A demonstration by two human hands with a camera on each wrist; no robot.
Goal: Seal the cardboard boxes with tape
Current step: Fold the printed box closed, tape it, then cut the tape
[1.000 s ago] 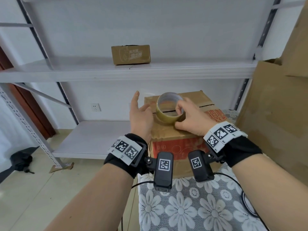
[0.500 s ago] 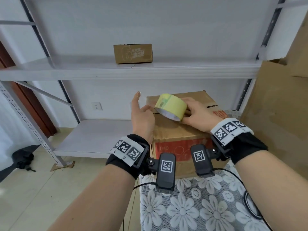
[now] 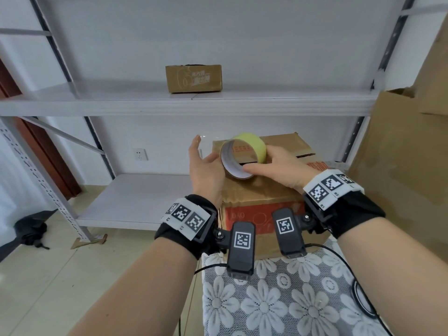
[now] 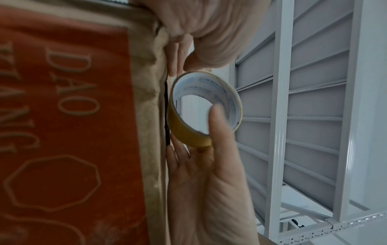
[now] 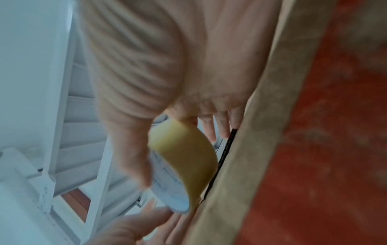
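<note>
**Head view: tape roll held over the carton between both hands**

Head view: a roll of yellow tape [image 3: 243,155] is seen raised just above the top of a cardboard box [image 3: 261,202], its open core turned toward the camera. The roll is gripped by the right hand [image 3: 278,169], whose thumb lies along the near lower rim while the other fingers are curled over the far side. The left hand [image 3: 206,169] is held just beside the roll with its fingers straight and loosely spread; its thumb is at the roll's left edge.

From the left wrist view, the left hand's index finger [image 4: 220,132] is seen laid across the roll's near rim, the roll resting against the fingers rather than being clasped. The white printed lining of the core is shown clearly there. In the right wrist view, blurred by motion, the yellow outer face of the tape is seen close to the box's edge, where a dark gap between the flaps is visible.

The box is stood on a surface covered with a white flower-patterned lace cloth [image 3: 278,299], and its front bears a red printed panel. A slot between the top flaps is seen unsealed. Behind it a grey metal shelving rack [image 3: 169,103] is placed, with a small cardboard box [image 3: 194,78] on its upper shelf. Large brown cardboard [image 3: 400,154] is seen at the right.
</note>
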